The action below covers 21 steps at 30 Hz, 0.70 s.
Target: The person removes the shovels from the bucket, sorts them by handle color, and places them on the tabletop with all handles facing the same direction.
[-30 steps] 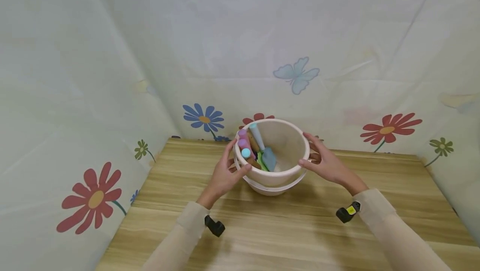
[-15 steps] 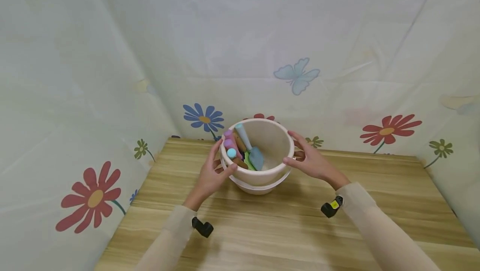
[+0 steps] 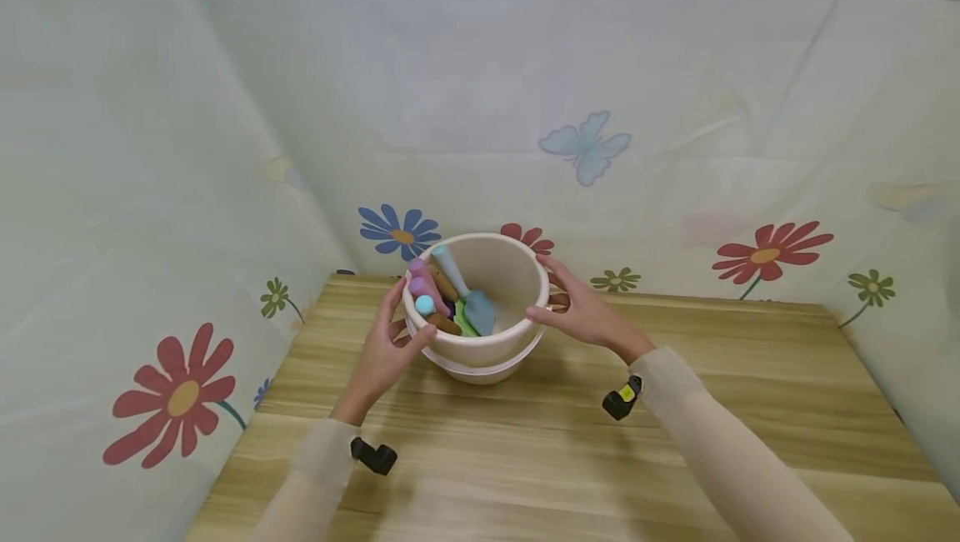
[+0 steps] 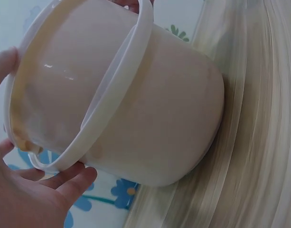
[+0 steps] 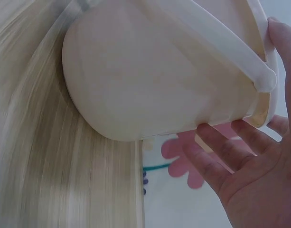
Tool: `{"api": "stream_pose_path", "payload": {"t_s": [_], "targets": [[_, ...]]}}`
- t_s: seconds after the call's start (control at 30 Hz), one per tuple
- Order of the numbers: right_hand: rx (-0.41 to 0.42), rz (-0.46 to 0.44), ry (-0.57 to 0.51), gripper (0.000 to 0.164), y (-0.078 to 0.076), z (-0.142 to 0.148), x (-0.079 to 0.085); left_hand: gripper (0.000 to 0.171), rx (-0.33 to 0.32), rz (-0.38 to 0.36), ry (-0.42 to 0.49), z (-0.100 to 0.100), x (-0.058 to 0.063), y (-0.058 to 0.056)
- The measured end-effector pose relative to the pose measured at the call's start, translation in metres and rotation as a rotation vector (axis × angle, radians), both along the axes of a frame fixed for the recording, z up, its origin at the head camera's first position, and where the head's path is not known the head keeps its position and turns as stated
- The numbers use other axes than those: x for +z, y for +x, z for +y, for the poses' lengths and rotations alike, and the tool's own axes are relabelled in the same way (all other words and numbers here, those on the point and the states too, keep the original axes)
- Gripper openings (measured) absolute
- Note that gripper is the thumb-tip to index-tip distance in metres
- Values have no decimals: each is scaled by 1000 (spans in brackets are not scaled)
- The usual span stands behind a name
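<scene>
A white bucket (image 3: 480, 350) stands upright at the back of the wooden table, its white carrying handle (image 4: 117, 78) hanging down across the front side. My left hand (image 3: 381, 356) grips its left side, thumb on the rim and fingers around the outer wall. On the opposite side my right hand (image 3: 588, 318) holds it the same way, the thumb at the rim and the fingers spread along the wall. Inside, leaning left, are a light blue toy shovel (image 3: 476, 308), a green piece (image 3: 463, 323), pink-purple pieces (image 3: 423, 282), brown pieces and a cyan round end (image 3: 424, 304).
The wooden table (image 3: 517, 459) reaches back to a pale sheet (image 3: 450, 92) printed with flowers and a butterfly, which also hangs at both sides. Each wrist carries a small black camera (image 3: 373, 455) over a light sleeve.
Both hands and the bucket between them have shifted left along the table. The bucket's contents keep their arrangement, and the grip looks unchanged.
</scene>
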State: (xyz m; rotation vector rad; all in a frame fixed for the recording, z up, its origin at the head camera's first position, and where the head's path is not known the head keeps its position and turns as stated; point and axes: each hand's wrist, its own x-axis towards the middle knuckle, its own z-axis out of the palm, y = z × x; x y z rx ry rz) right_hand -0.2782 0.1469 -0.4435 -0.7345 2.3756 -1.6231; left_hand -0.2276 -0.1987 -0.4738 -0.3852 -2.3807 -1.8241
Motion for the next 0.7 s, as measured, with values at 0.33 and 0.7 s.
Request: {"api": "stream_pose_path", "payload": {"t_s": [0.33,0.7], "targets": [[31,34,-24,94,-9,-34,-4,82,28,7,-9,-30,-2,6],[44,26,-34,95,-17,-72,-8,81,74,7,-15,-64,0,13]]}}
